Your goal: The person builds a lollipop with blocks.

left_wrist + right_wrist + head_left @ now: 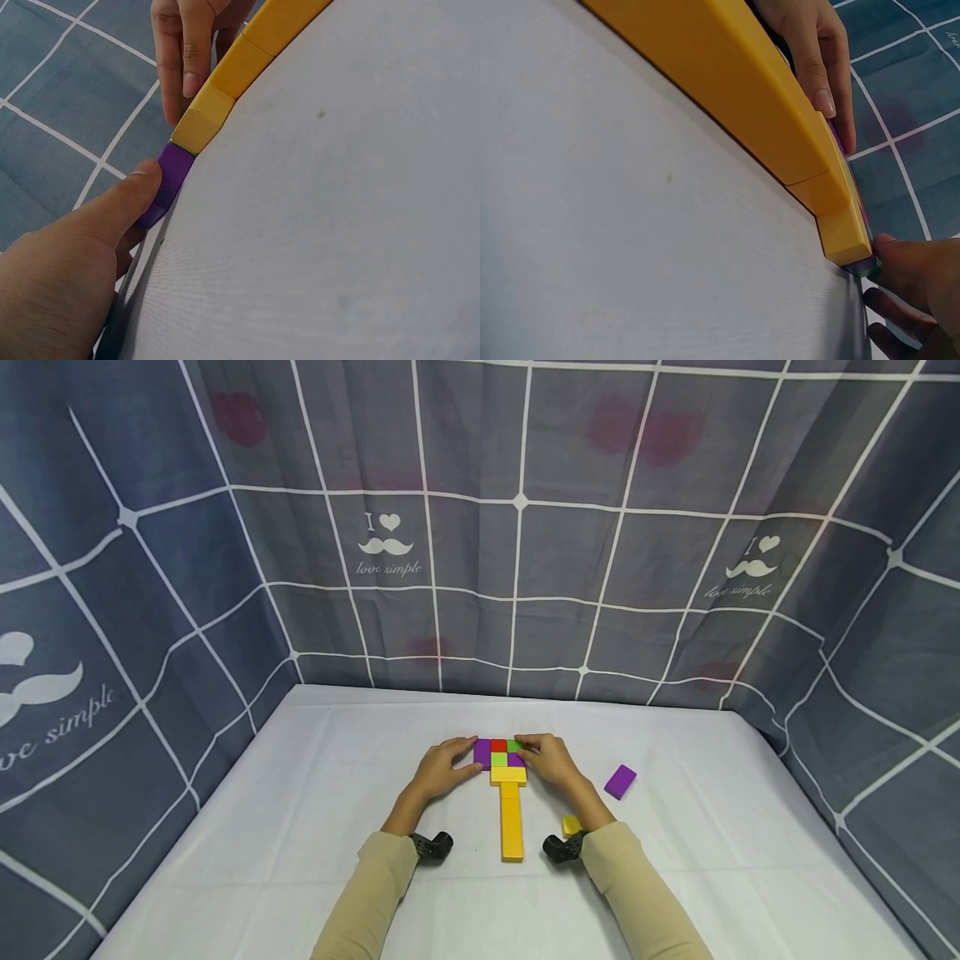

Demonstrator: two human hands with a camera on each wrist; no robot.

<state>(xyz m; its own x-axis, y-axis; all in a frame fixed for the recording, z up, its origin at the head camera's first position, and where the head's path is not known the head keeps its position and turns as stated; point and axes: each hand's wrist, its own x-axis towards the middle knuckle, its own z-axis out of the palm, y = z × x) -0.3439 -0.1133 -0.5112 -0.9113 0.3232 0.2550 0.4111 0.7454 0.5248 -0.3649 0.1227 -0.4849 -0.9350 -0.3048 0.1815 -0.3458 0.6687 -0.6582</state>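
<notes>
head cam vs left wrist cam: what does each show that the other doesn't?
Only head: the red block, the loose purple block, the small yellow block partly behind the right wrist, and the curtain's lettering.

Only left wrist: a close, low-angle look at the left thumb and its nail, against the side of the held purple block.

Both: left hand, right hand, that held block, yellow blocks, white tabletop, grid curtain.
</notes>
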